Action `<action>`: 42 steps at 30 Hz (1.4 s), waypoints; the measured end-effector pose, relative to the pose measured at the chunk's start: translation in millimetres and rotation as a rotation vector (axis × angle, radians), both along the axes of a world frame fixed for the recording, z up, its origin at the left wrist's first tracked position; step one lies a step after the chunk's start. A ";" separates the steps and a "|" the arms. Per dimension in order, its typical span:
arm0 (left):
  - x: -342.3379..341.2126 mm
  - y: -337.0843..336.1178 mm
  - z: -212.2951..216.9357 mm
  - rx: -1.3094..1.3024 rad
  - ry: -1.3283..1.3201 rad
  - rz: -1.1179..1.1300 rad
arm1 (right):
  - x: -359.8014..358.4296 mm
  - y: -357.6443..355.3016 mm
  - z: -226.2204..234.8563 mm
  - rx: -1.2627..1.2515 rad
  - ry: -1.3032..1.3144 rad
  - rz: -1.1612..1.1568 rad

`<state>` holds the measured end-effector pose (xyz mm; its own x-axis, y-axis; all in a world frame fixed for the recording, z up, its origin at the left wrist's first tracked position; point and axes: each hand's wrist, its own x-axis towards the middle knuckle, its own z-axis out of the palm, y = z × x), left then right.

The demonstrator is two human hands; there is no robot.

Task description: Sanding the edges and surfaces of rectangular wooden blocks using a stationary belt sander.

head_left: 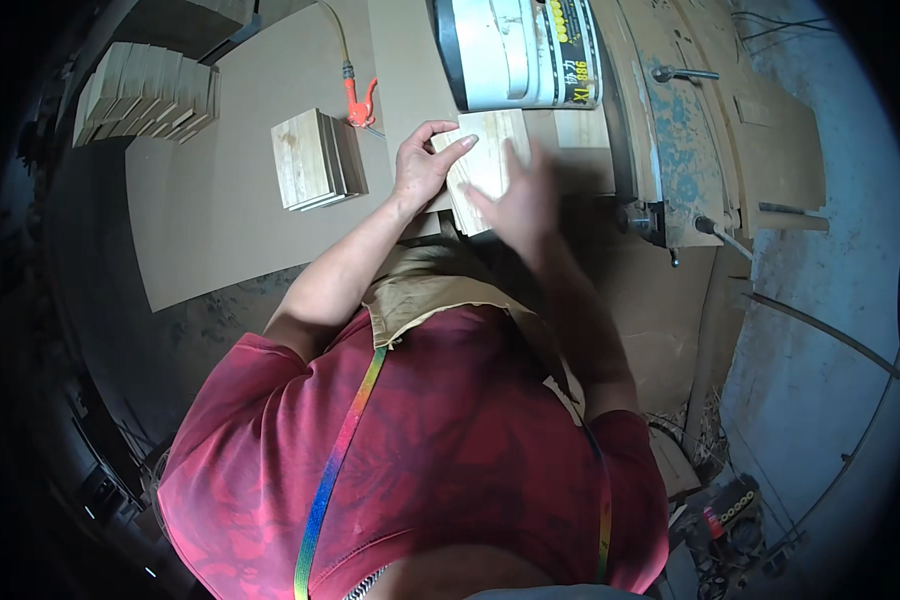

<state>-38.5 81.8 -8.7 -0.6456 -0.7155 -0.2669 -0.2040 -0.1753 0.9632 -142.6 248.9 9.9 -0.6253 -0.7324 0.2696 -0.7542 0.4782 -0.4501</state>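
A pale rectangular wooden board (488, 158) lies slightly turned in front of me, with another wood edge showing beneath its left side. My left hand (425, 168) grips its left edge, thumb on the top face and fingers at the far corner. Over the board's right part is my right hand (525, 205), smeared by motion, its thumb and fingers apart on or just above the wood. Whether it presses on the board I cannot tell. To the left stands a small stack of similar boards (305, 160).
A white bucket (515, 55) stands just beyond the board. An orange-red air blow gun (360, 103) with a hose lies behind the small stack. More boards (150, 90) are piled far left. On the right is a worn machine (685, 150) with a metal handle (685, 74).
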 end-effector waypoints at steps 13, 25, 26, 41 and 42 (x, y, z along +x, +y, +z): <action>25.3 -40.7 7.7 0.234 0.091 -0.293 | -102.4 58.6 -92.7 0.020 0.298 -0.108; 1.4 -15.1 2.2 0.051 -0.018 0.011 | 26.4 13.7 25.5 -0.038 -0.084 0.005; 2.2 -15.4 0.8 0.061 -0.012 0.014 | 26.7 24.5 20.2 -0.105 -0.080 0.015; 4.6 -17.9 1.6 0.174 0.003 -0.111 | -99.8 -7.8 -36.7 -0.107 0.210 -0.207; 1.6 -14.3 0.3 0.097 -0.004 -0.079 | -85.6 -11.1 -24.6 -0.162 0.283 -0.173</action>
